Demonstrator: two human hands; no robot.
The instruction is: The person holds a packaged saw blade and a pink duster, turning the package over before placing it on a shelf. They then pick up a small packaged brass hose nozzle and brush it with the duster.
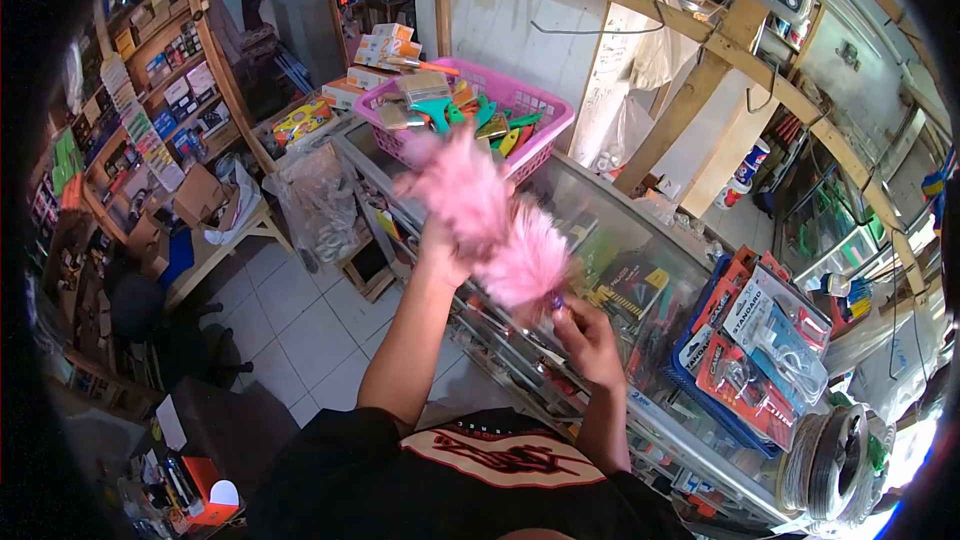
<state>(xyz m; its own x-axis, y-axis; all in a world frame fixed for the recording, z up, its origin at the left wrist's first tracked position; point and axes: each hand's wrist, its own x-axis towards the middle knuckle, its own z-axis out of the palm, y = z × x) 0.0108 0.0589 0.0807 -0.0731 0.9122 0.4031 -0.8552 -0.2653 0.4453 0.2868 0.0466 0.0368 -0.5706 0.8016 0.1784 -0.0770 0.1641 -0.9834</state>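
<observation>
A fluffy pink duster (530,255) is held out in front of me above the glass counter, its fibres smeared by motion. My right hand (592,342) is closed around its short purple handle (556,300). My left hand (446,252) is against the duster's near left side, and the pink fibres hide most of its fingers. Just beyond is a pink plastic basket (558,125), holding paintbrushes (425,90) and several green- and yellow-handled tools. The duster covers part of the basket's near side.
Under me runs a glass display counter (600,210) with packaged goods inside. A blue basket (715,420) of blister packs and wire spools (835,460) stand at its right end. Small boxes (385,48) are behind the pink basket. Metal hooks (765,90) hang from a wooden beam. Shelves (165,50) line the left.
</observation>
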